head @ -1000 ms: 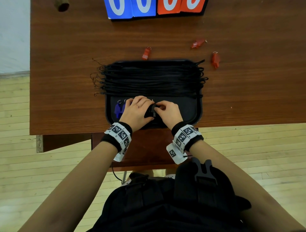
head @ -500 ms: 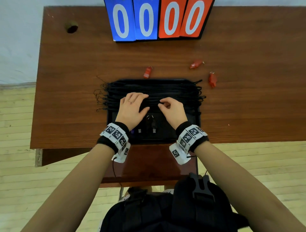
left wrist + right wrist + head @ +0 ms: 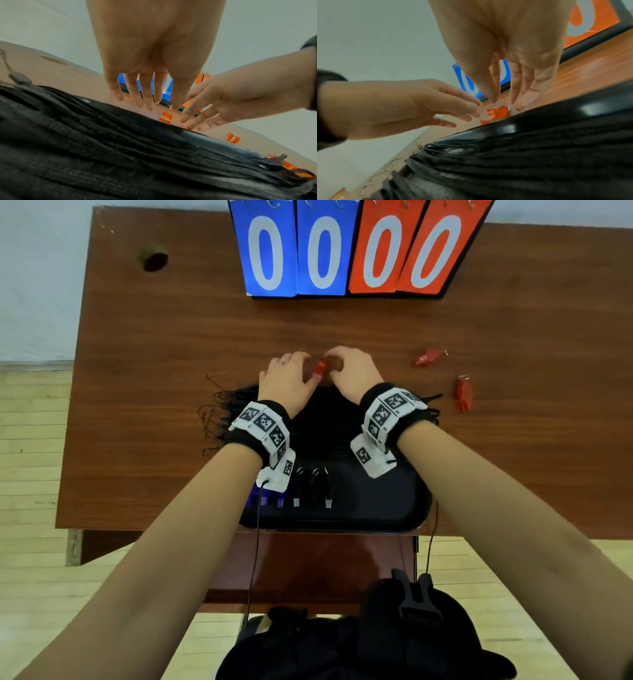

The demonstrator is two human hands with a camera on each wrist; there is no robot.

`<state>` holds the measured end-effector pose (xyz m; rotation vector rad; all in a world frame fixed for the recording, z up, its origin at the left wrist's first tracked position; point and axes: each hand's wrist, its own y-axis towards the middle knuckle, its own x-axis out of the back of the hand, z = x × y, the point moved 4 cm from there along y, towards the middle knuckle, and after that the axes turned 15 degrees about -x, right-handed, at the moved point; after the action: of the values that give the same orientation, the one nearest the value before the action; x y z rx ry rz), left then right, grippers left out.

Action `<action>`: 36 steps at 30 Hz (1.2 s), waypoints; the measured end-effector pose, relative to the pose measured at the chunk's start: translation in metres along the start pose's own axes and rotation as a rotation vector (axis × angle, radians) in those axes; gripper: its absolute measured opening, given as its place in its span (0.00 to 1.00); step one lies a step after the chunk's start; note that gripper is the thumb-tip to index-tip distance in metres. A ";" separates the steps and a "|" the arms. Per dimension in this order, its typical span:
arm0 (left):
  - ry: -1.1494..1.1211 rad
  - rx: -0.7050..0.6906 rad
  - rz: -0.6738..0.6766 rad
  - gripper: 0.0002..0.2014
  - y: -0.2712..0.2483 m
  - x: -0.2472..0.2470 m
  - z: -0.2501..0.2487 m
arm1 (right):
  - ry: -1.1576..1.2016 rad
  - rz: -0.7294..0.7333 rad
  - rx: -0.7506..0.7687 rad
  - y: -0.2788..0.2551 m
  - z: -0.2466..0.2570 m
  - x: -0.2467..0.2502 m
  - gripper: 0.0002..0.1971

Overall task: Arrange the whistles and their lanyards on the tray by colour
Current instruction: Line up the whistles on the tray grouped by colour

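A red whistle (image 3: 321,368) (image 3: 165,117) (image 3: 494,113) lies on the wooden table just past the far rim of the black tray (image 3: 342,527). My left hand (image 3: 298,368) (image 3: 154,102) hovers at its left side with straight fingers. My right hand (image 3: 342,364) (image 3: 505,102) comes down on its right, fingertips right at the whistle, holding nothing that I can see. Black lanyards (image 3: 219,419) (image 3: 102,135) lie across the tray. Blue whistles (image 3: 263,499) and black whistles (image 3: 320,487) stand in the tray's near row, partly hidden by my left wrist.
Two more red whistles (image 3: 428,358) (image 3: 463,393) lie on the table to the right of the tray. A blue and red scoreboard (image 3: 342,251) stands at the table's far edge. A round hole (image 3: 152,258) is at the far left corner.
Both hands left the lanyards on the tray and reached forward past its far rim to the red whistle. The black whistle they handled a second ago now stands in the near row.
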<state>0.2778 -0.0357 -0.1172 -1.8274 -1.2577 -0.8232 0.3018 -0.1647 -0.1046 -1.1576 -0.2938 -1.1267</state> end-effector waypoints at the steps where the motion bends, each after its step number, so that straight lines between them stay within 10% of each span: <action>1: 0.005 0.005 0.018 0.25 0.005 -0.002 0.001 | -0.039 0.021 -0.004 0.006 0.003 0.000 0.18; 17: -0.172 -0.085 -0.023 0.20 0.019 -0.004 -0.010 | 0.236 0.017 -0.046 0.012 -0.014 0.008 0.16; 30: -0.674 -0.101 -0.135 0.12 -0.063 -0.004 -0.053 | 0.599 0.052 -0.029 -0.078 -0.054 0.003 0.18; 36: -0.498 -0.199 -0.012 0.16 -0.114 -0.040 -0.058 | 0.643 0.116 -0.161 -0.115 -0.093 -0.026 0.14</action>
<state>0.1524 -0.0774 -0.0951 -2.2803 -1.5331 -0.5260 0.1639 -0.2233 -0.0973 -0.8786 0.3610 -1.3699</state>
